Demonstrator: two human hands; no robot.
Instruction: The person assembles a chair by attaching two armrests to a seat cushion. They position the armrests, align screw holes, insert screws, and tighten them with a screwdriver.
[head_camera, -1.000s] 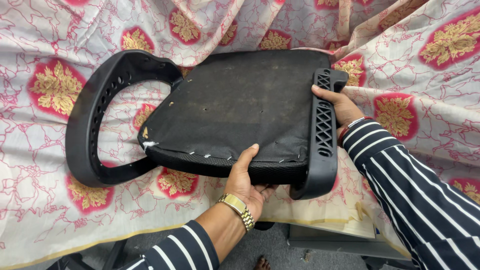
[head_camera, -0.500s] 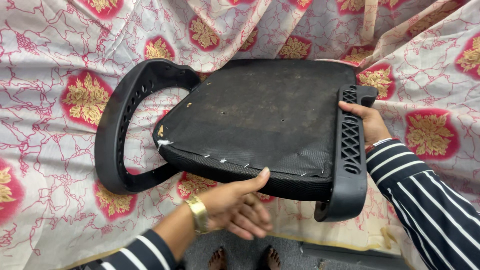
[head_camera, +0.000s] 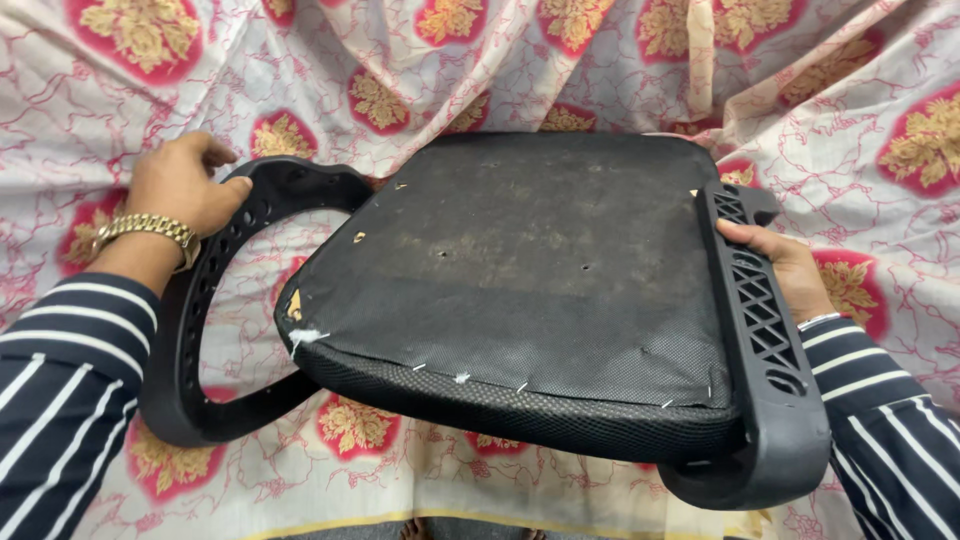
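1. My left hand has left the seat's front edge and now grips the left armrest; my right hand keeps clasping the right armrest.
2. The upturned black chair seat sits level over the floral cloth, now held at both sides.

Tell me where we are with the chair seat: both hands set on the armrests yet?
Done: the black chair seat lies underside up over the patterned cloth. In hand: the left hand has a grip on the loop armrest, and the right hand holds the latticed armrest. Left: both armrests are attached; staples and torn fabric at the front edge look untouched.
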